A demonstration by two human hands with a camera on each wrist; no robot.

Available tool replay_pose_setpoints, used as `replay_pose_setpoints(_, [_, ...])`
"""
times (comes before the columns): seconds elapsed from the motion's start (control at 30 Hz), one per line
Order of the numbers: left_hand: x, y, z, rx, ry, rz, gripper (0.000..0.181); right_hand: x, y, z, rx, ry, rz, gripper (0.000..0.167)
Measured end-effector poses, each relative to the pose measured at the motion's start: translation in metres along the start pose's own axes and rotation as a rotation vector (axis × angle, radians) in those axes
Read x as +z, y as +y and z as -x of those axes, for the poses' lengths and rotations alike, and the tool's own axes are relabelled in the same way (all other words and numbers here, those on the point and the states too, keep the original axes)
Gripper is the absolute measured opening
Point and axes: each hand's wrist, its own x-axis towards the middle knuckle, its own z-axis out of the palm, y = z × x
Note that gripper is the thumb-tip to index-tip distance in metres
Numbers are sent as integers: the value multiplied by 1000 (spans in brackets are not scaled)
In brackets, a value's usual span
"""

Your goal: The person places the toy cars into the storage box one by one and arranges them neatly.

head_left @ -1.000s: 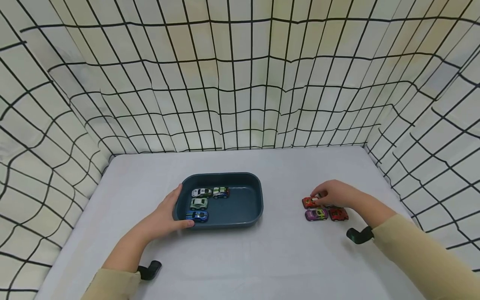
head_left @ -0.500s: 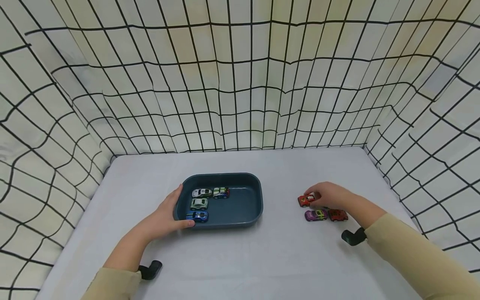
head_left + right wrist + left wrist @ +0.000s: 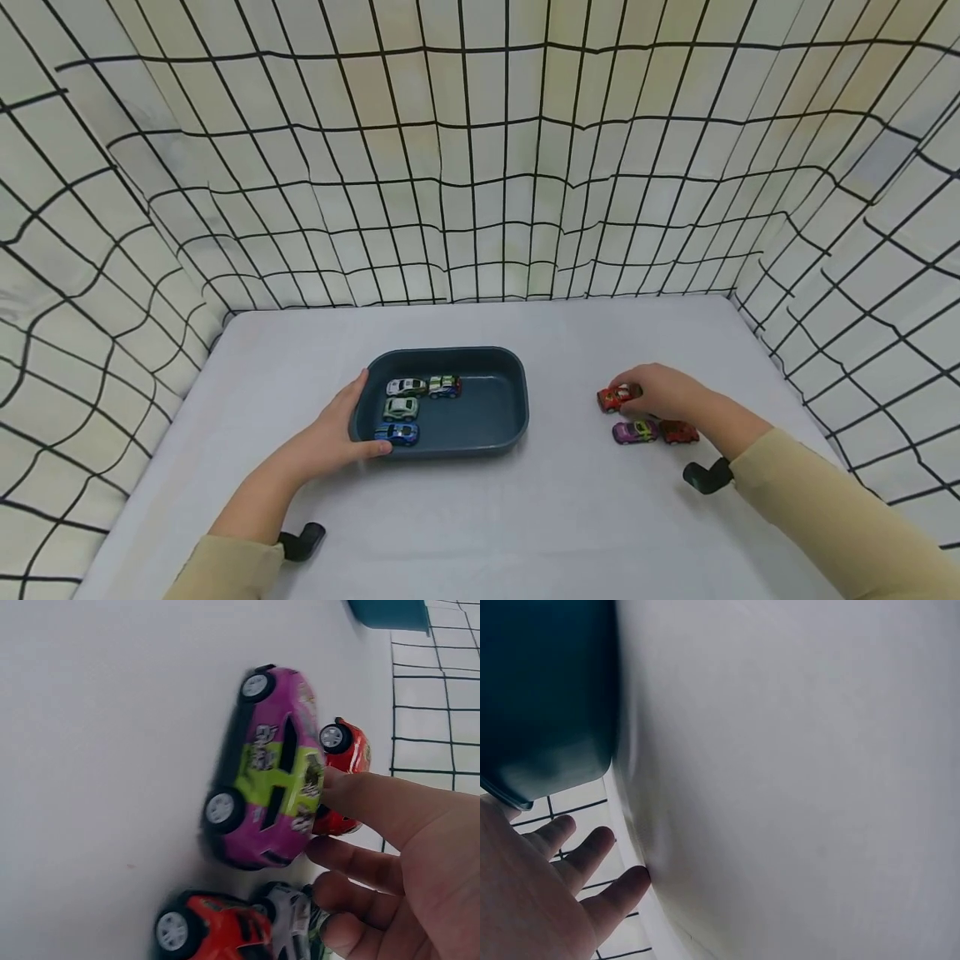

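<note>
The right hand [image 3: 662,392] is pinching a red car [image 3: 612,399] well right of the tray [image 3: 472,421], its long axis pointing roughly trayward, while the spread left hand [image 3: 330,435] is touching the tray's left end.

The tray [image 3: 480,421] looks like smooth, semi-matt plastic with a faint sheen, and the blue car [image 3: 397,434] inside it has a shiny shell; to the tray's right, the purple car [image 3: 262,810] and the red cars [image 3: 351,755] show glossy, plastic-looking bodies over duller black tyres [image 3: 196,926]. Beneath the tray, the bench [image 3: 562,517] has a matt, cloth-like white surface, softly creased, and behind it hangs a matt, rippled cloth curtain [image 3: 487,200].
</note>
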Motion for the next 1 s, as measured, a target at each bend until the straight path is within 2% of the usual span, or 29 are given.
replay_pose_setpoints(0.23, [2, -4, 5, -13, 3, 14, 125, -3, -10, -1, 0, 52, -50, 44])
replay_pose_setpoints(0.5, [3, -5, 2, -27, -8, 21, 125, -7, -17, -4, -37, 71, -117, 40])
replay_pose_setpoints(0.77, [1, -4, 2, -27, -18, 33, 126, -13, -34, -9, -81, 114, -85, 39])
replay_pose_setpoints(1.0, [2, -2, 1, -26, -18, 41, 126, -17, -52, -13, -103, 158, -108, 37])
